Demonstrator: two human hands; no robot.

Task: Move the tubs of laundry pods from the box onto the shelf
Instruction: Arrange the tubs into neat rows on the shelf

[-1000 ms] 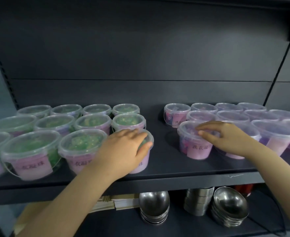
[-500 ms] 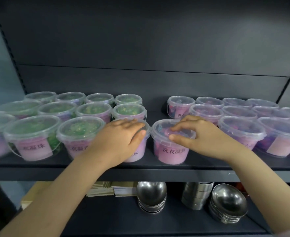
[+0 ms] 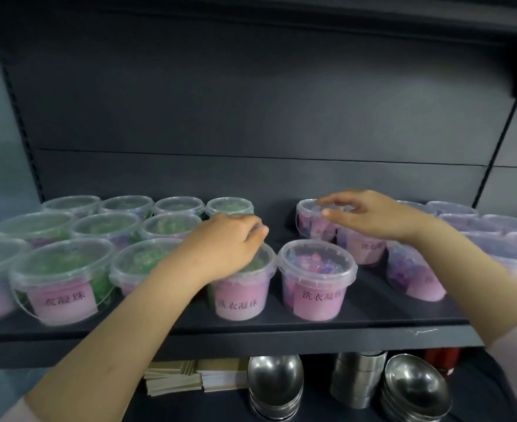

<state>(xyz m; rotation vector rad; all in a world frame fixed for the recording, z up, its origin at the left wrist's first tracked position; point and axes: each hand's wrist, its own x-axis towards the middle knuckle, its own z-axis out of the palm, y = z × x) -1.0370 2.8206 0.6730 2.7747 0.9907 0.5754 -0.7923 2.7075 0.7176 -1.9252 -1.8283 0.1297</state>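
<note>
A dark grey metal shelf (image 3: 372,315) with a matching back panel (image 3: 251,117) is carrying clear plastic tubs of green pods (image 3: 108,226) toward nine o'clock and clear tubs of purple pods (image 3: 494,254) toward three o'clock. On the lower shelf at six o'clock, stacked steel bowls (image 3: 275,379), steel cups (image 3: 357,379) and a pile of tan card (image 3: 175,379) are sitting.

The left hand (image 3: 223,251) is still lying over the front green-pod tub with a pink label (image 3: 239,303), fingers bent together at its far rim; I cannot tell whether they are gripping. The right hand (image 3: 372,217) has let go of the front purple-pod tub (image 3: 316,281), which is now standing just beside the green one at its three o'clock. The hand is now hovering over a rear purple tub (image 3: 309,220) toward twelve o'clock, fingers apart and holding nothing.
</note>
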